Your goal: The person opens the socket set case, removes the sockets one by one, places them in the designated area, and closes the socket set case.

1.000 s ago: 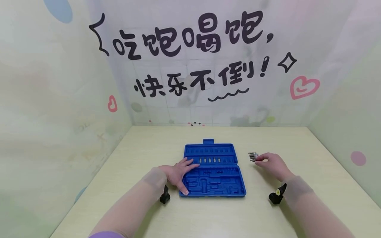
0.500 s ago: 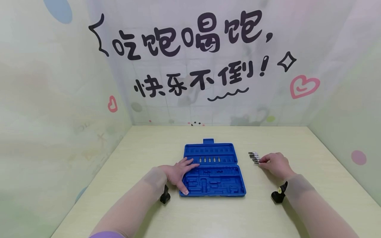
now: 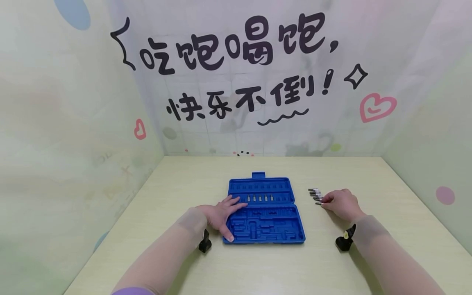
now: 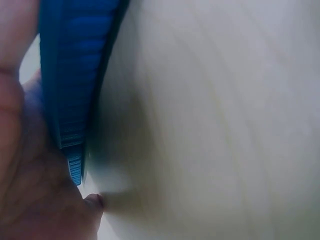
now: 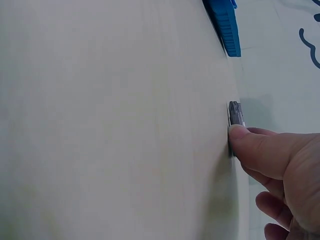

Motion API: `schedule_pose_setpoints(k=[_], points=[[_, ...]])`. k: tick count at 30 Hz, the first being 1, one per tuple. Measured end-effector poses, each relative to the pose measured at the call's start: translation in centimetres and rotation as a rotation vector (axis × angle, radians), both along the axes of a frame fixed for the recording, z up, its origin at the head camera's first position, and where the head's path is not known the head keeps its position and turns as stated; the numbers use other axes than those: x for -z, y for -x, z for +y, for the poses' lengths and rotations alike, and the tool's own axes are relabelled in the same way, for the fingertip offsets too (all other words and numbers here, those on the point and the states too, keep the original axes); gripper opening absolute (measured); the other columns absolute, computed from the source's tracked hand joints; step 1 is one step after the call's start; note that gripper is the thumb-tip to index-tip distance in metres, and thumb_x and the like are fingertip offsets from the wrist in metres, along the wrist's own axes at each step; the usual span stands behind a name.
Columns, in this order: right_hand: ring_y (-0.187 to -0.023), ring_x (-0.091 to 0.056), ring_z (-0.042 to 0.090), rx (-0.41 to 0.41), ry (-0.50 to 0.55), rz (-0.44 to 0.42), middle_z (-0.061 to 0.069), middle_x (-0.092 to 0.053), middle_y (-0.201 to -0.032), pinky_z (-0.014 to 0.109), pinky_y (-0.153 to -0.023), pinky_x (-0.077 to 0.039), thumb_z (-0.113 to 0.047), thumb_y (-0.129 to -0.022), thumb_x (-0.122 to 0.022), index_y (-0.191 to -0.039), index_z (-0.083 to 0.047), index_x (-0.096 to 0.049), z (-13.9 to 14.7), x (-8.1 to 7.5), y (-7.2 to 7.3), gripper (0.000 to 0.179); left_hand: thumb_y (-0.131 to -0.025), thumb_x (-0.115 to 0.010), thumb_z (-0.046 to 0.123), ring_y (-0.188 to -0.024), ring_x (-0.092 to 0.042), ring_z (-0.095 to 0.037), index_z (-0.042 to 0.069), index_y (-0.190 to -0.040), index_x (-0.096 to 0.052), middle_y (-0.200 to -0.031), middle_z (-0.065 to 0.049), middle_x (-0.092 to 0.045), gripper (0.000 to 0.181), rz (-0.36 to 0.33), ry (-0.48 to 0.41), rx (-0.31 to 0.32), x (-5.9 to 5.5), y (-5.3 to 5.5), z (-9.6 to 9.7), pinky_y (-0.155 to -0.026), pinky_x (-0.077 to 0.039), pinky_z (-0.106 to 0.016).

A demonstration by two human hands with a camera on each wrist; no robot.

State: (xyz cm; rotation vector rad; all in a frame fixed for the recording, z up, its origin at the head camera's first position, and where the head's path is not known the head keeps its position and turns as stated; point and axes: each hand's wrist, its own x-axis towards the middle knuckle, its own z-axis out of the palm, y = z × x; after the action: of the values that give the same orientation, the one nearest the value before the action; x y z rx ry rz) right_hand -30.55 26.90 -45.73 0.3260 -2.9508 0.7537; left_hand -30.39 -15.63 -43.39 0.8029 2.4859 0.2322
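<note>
A blue plastic bit case (image 3: 263,223) lies unfolded flat on the table in the head view. My left hand (image 3: 222,215) rests over its left edge, fingers spread and thumb at the near left corner. In the left wrist view the case's ribbed side wall (image 4: 82,65) runs beside the palm. Right of the case, my right hand (image 3: 343,205) pinches a small metal bit (image 5: 236,115) between thumb and forefinger, low at the tabletop. Several similar metal bits (image 3: 314,192) lie in a row just beyond those fingertips. The held bit's rear end is hidden by the fingers.
Several silver bits (image 3: 259,198) stand in slots of the case's far half. A latch tab (image 3: 258,175) sticks out at its far edge. Pale wooden table (image 3: 265,270) surrounds the case, with printed walls (image 3: 236,135) behind and at both sides.
My right hand has moved from over the row of bits to its near end, uncovering more of them, and now pinches the nearest bit. The left hand and case have stayed in place.
</note>
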Motion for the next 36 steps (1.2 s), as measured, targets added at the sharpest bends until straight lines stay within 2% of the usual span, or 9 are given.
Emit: schedule_pose_setpoints(k=[12, 18, 24, 30, 33, 36], points=[[-0.104, -0.047, 0.041, 0.020, 0.023, -0.014, 0.004, -0.069, -0.091, 0.057, -0.087, -0.033, -0.018, -0.081, -0.075, -0.090, -0.011, -0.076, 0.0, -0.3, 0.1, 0.011, -0.070, -0.080, 0.054, -0.147, 0.009, -0.025, 0.032, -0.155, -0.012, -0.162, 0.001, 0.001, 0.111, 0.011, 0.008, 0.003, -0.2, -0.1, 0.1, -0.112, -0.014, -0.059], [-0.104, -0.046, 0.040, 0.038, 0.024, -0.042, 0.007, -0.068, -0.095, 0.057, -0.087, -0.033, -0.022, -0.082, -0.075, -0.095, -0.010, -0.075, -0.2, -1.1, -0.3, 0.018, -0.071, -0.080, 0.054, -0.147, 0.008, -0.025, 0.032, -0.155, -0.011, -0.162, 0.001, 0.001, 0.111, 0.010, 0.008, 0.005, -0.3, -0.2, 0.1, -0.112, -0.014, -0.059], [-0.097, -0.051, 0.035, 0.026, 0.040, -0.008, 0.008, -0.069, -0.098, 0.050, -0.080, -0.039, -0.028, -0.085, -0.072, -0.097, -0.009, -0.075, -1.6, -2.4, 0.0, 0.023, -0.070, -0.080, 0.054, -0.147, 0.009, -0.025, 0.032, -0.155, -0.012, -0.162, 0.002, 0.001, 0.111, 0.004, 0.006, -0.001, -0.4, -0.2, 0.1, -0.112, -0.014, -0.059], [-0.093, -0.059, 0.030, 0.009, 0.214, -0.062, 0.012, -0.068, -0.104, 0.043, -0.077, -0.051, -0.026, -0.091, -0.067, -0.105, -0.004, -0.072, -5.5, -3.6, 0.2, 0.026, -0.070, -0.080, 0.054, -0.147, 0.008, -0.025, 0.033, -0.155, -0.012, -0.162, 0.001, 0.000, 0.111, 0.004, 0.002, -0.009, -0.4, -0.2, 0.0, -0.112, -0.014, -0.059], [-0.101, -0.059, 0.033, 0.023, 0.326, -0.120, 0.016, -0.066, -0.112, 0.047, -0.085, -0.050, -0.025, -0.093, -0.065, -0.112, -0.001, -0.068, -8.1, -3.7, 0.1, 0.031, -0.070, -0.081, 0.054, -0.147, 0.008, -0.025, 0.033, -0.155, -0.012, -0.162, 0.001, -0.001, 0.111, -0.001, 0.000, -0.014, -0.3, -0.3, 0.1, -0.112, -0.014, -0.059], [-0.110, -0.056, 0.034, 0.071, 0.451, -0.201, 0.017, -0.061, -0.121, 0.049, -0.092, -0.046, -0.026, -0.094, -0.064, -0.119, -0.001, -0.063, -10.6, -3.6, 0.1, 0.036, -0.069, -0.081, 0.054, -0.147, 0.008, -0.025, 0.033, -0.155, -0.012, -0.162, 0.001, -0.001, 0.111, -0.004, 0.000, -0.018, -0.2, -0.3, 0.1, -0.112, -0.014, -0.059]])
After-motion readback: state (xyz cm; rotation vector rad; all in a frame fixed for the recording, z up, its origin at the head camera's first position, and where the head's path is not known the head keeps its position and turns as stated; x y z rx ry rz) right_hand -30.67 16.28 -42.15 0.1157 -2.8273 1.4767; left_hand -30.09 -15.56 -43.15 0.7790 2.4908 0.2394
